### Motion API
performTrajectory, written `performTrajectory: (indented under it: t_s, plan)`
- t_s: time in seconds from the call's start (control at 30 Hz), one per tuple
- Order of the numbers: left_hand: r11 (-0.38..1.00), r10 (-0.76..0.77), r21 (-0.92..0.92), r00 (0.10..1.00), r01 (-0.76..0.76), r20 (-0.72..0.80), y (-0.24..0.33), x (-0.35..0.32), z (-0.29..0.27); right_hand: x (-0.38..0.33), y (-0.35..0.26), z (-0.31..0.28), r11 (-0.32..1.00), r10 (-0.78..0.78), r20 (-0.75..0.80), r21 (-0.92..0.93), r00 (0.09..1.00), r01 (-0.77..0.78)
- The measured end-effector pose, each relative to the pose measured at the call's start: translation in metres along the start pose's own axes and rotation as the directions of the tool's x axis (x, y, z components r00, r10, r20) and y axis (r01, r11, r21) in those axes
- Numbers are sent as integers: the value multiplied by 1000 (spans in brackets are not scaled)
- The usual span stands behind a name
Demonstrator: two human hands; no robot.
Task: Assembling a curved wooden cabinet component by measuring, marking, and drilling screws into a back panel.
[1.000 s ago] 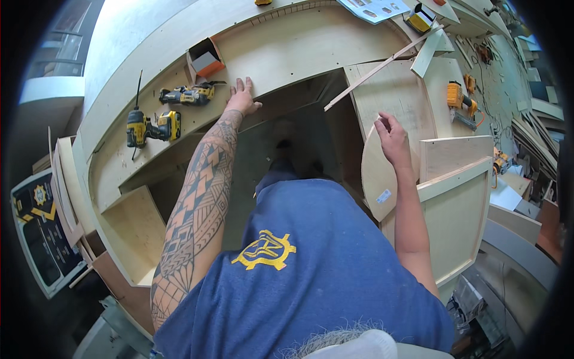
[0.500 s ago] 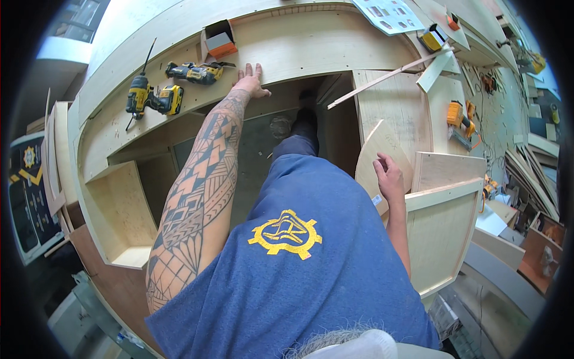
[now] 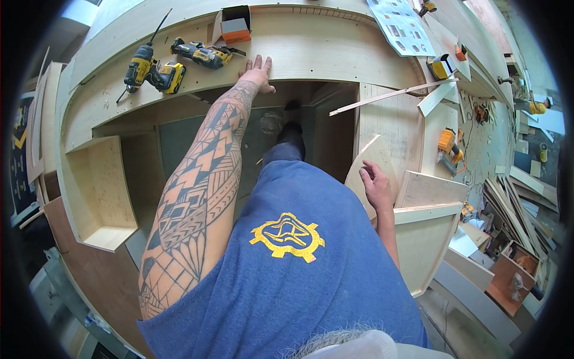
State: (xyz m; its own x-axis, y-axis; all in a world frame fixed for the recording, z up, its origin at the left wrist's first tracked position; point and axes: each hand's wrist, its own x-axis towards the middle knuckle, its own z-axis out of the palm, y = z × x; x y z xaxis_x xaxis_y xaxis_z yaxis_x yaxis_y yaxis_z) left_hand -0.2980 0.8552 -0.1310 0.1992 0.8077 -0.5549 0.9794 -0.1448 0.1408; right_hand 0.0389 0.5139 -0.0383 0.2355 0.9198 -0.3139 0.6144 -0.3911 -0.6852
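My left hand [image 3: 257,75] lies with fingers spread on the front edge of a curved pale plywood counter [image 3: 323,60]. Left of it on the counter are a black and yellow cordless multi-tool [image 3: 206,55] and a yellow cordless drill [image 3: 142,67] with a long bit. An orange and dark open box [image 3: 235,31] sits just beyond my fingers. My right hand [image 3: 378,186] is loosely bent, fingers apart, over a pointed plywood piece [image 3: 369,158] at my right side; I see nothing held in it. Whether it touches the piece I cannot tell.
A thin wooden strip [image 3: 388,97] slants over the right panels. A printed sheet [image 3: 403,27] lies on the counter. An orange power tool [image 3: 449,146] stands to the right, near stacked offcuts [image 3: 514,209]. A framed panel [image 3: 421,239] leans beside me; an open box compartment [image 3: 98,191] is at left.
The view has shifted, so the counter and its tools sit higher and the right-side panels further left. My left hand stays on the counter edge; my right hand keeps its bent pose.
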Motion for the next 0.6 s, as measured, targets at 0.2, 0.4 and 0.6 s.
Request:
performTrajectory:
  t_s: [0.2, 0.4, 0.6]
  plan:
    - [999, 9, -49, 1000, -9, 13, -2, 3, 10, 17, 5, -4, 996, -3, 55, -93, 998, 8]
    - [996, -8, -89, 1000, 10, 13, 1, 10, 9, 56, -1, 22, 990, -68, 173, -109, 983, 88]
    - [995, -24, -91, 999, 27, 29, 9, -2, 6, 90, -46, 39, 975, -219, 184, 1, 958, 222]
